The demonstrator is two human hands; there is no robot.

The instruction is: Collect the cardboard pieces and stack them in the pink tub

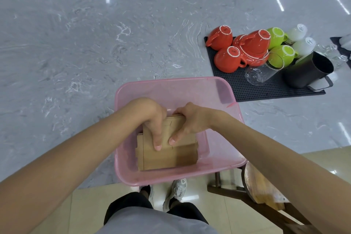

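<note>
A translucent pink tub [191,83] sits at the near edge of the grey marble counter, overhanging it slightly. Inside lies a stack of brown cardboard pieces [171,155], flat on the tub's floor. Both hands reach down into the tub. My left hand [152,119] curls over the far end of the stack, its fingers lying on the top sheet. My right hand [188,119] grips the same far end from the right, thumb pressed on the top sheet. The far edge of the cardboard is hidden under the hands.
A black rubber mat [266,89] lies right of the tub with upturned red cups [228,59], green cups [281,55], white cups, a tipped clear glass [260,72] and a black jug [307,70]. A wooden stool [262,186] stands below the counter edge at right.
</note>
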